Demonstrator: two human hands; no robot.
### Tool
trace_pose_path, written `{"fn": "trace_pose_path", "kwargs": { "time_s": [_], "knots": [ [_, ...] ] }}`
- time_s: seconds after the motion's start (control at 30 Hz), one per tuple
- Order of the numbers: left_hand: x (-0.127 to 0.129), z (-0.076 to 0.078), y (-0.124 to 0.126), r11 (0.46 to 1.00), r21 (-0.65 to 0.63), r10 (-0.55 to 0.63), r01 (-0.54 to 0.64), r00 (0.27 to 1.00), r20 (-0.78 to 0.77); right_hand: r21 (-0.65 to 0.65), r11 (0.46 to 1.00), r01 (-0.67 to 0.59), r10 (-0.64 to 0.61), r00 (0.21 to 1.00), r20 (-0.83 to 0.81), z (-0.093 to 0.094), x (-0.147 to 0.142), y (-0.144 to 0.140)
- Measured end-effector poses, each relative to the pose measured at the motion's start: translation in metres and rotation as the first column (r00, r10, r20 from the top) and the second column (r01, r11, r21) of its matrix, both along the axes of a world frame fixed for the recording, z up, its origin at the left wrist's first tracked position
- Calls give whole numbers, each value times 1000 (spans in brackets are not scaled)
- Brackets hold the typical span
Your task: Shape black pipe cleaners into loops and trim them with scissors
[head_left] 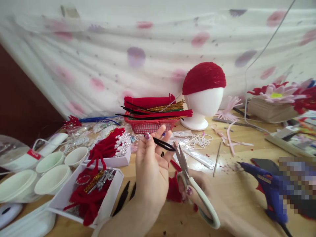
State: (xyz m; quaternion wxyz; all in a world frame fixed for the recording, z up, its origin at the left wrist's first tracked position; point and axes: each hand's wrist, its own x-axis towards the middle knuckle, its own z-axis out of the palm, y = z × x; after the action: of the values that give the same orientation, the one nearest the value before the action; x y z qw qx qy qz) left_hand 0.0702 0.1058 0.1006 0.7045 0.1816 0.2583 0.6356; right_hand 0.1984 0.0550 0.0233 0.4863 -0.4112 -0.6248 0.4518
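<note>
My left hand (153, 161) is raised in the middle, pinching a bent black pipe cleaner (164, 143) between thumb and finger. The pipe cleaner forms a narrow loop that points right. My right hand (195, 187) grips scissors (189, 179) with pale handles, a thumb through one ring. Their blades are parted and stand at the loop's right end; whether they touch it I cannot tell. Behind my hands lies a red fuzzy piece (174, 190), partly hidden. Several black strips (122, 197) rest on the table left of my left wrist.
A red basket (153, 125) of pipe cleaners stands behind, beside a white foam head (203, 105) wearing a red cap (204, 78). White boxes (108, 197) of red pieces and several cups (53, 181) are at left. A blue glue gun (266, 187) lies at right.
</note>
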Motion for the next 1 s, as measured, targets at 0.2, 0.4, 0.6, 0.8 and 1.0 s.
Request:
{"fn": "trace_pose_path", "kwargs": {
  "time_s": [0.2, 0.4, 0.6, 0.8, 1.0],
  "knots": [
    [0, -9, 0, 999, 36, -9, 12, 995, -95, -81, 996, -31, 25, 997, -76, 4, -1, -2],
    [0, -9, -3, 996, 85, 6, 4, 993, -116, -118, 992, -49, 34, 992, -120, 2, 1, 0],
    [-5, 0, 4, 998, 53, -13, 21, 989, -146, -213, 977, -23, -7, 990, -141, -2, 3, 0],
    [-15, 11, 11, 996, 82, -33, 46, 988, -151, -117, 992, -55, 43, 994, -102, 3, 3, 2],
    [-13, 4, 11, 989, 145, -8, 31, 988, -155, -135, 988, -70, 57, 993, -99, -1, 6, 2]
  ]
}}
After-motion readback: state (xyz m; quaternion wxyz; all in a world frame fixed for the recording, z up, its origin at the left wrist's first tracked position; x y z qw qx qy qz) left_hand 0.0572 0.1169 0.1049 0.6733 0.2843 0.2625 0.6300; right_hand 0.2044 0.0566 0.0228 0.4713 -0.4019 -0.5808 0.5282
